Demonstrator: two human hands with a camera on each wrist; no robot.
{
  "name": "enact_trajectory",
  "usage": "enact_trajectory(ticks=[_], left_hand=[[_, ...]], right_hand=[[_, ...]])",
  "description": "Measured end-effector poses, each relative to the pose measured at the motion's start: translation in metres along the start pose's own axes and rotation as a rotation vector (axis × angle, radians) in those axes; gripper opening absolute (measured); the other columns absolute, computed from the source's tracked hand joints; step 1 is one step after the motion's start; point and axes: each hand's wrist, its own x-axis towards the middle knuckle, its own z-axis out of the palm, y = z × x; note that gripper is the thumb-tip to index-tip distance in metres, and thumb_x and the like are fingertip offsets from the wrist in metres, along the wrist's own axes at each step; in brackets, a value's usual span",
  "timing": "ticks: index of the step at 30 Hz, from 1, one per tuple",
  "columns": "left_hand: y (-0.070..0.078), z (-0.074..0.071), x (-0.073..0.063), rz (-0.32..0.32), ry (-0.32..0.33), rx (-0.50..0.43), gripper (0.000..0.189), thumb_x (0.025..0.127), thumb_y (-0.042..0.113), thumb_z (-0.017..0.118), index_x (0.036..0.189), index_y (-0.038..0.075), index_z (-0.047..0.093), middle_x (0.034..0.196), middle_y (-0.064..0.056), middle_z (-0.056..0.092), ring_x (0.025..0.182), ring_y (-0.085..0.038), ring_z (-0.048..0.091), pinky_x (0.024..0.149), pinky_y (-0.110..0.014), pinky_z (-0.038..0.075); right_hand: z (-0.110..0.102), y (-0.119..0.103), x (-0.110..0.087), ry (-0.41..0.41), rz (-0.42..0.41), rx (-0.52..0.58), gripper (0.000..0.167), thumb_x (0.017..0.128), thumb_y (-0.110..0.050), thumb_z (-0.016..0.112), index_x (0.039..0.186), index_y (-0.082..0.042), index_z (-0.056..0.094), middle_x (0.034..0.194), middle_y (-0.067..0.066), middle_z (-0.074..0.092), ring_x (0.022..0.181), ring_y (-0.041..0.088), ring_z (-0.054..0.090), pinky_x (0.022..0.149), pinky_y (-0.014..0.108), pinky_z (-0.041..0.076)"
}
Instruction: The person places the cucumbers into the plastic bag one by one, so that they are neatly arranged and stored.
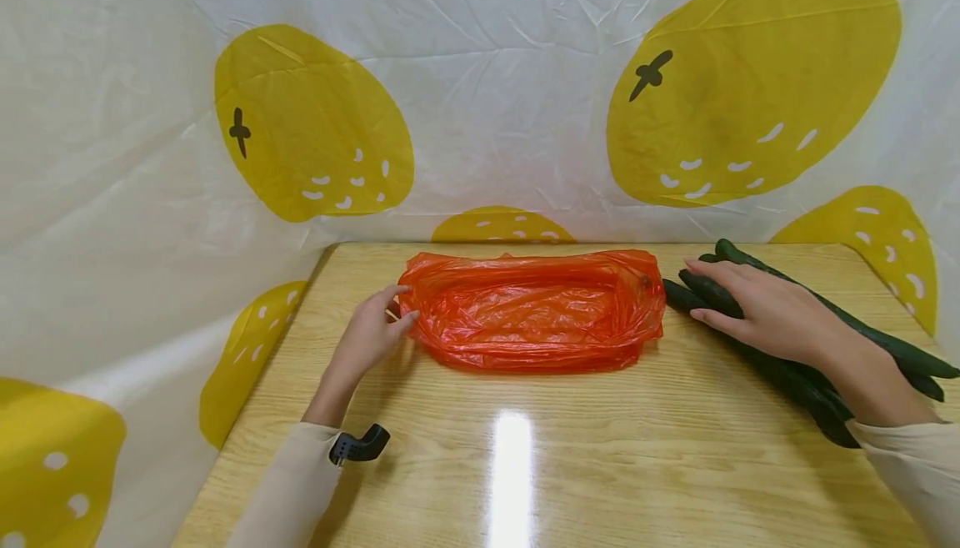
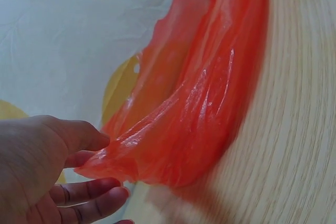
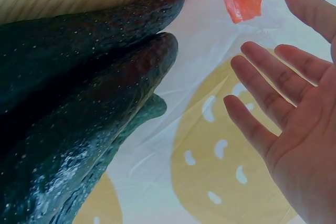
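A red, translucent plastic bag (image 1: 536, 310) lies on the table with its mouth spread wide, showing its crinkled inside. At its left end, my left hand (image 1: 375, 327) has loosely bent fingers and the thumb apart; in the left wrist view, the bag's corner (image 2: 121, 166) reaches between thumb and fingers. On the right lie several long, dark green cucumbers (image 1: 787, 377), bunched at a slant. My right hand (image 1: 776, 310) is over them, palm down in the head view. The right wrist view shows its fingers spread and holding nothing, apart from the cucumber ends (image 3: 152, 56).
A wooden table (image 1: 600, 448) carries everything, with a bright light reflection near its front. Behind and to the left hangs a pale cloth (image 1: 495, 131) printed with yellow fruit. A black wrist device (image 1: 360, 444) sticks out from the left sleeve.
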Motion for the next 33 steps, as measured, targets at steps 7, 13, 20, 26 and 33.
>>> enact_trajectory(ticks=[7,13,20,26,33], left_hand=[[-0.008,0.007,0.004,-0.096,0.010,-0.164,0.046,0.094,0.017,0.073,0.136,0.004,0.059,0.092,-0.011,0.058,0.082,-0.024,0.059,0.064,-0.028,0.049],[-0.013,0.013,0.006,-0.144,0.025,-0.338,0.043,0.093,0.011,0.073,0.133,0.003,0.060,0.091,-0.009,0.051,0.074,-0.019,0.052,0.058,-0.028,0.053],[-0.017,0.017,0.009,-0.188,0.021,-0.489,0.049,0.093,0.007,0.073,0.137,0.000,0.054,0.089,-0.007,0.046,0.066,-0.015,0.050,0.059,-0.032,0.057],[-0.022,0.019,0.010,-0.207,0.026,-0.524,0.045,0.092,0.005,0.073,0.133,0.001,0.058,0.087,-0.006,0.046,0.065,-0.015,0.050,0.059,-0.028,0.055],[-0.024,0.019,0.010,-0.232,0.017,-0.527,0.044,0.092,0.003,0.071,0.133,0.003,0.058,0.089,-0.006,0.047,0.072,-0.017,0.050,0.061,-0.027,0.056]], right_hand=[[0.000,0.008,-0.004,-0.023,0.020,0.030,0.066,0.094,-0.038,0.072,0.148,-0.007,0.051,0.143,0.021,0.055,0.131,0.045,0.050,0.098,0.068,0.044],[0.002,0.016,-0.008,-0.034,0.019,0.060,0.063,0.094,-0.035,0.073,0.146,-0.004,0.052,0.137,0.020,0.060,0.125,0.043,0.055,0.097,0.066,0.045],[0.004,0.025,-0.013,-0.036,0.028,0.058,0.061,0.093,-0.033,0.075,0.144,-0.005,0.055,0.133,0.020,0.063,0.118,0.042,0.061,0.091,0.065,0.048],[0.008,0.035,-0.015,-0.018,0.017,0.062,0.058,0.092,-0.029,0.076,0.141,-0.005,0.057,0.128,0.019,0.065,0.111,0.039,0.065,0.088,0.063,0.051],[0.012,0.047,-0.018,0.012,-0.007,0.068,0.055,0.089,-0.021,0.079,0.138,-0.003,0.058,0.127,0.019,0.066,0.107,0.037,0.067,0.085,0.061,0.052]])
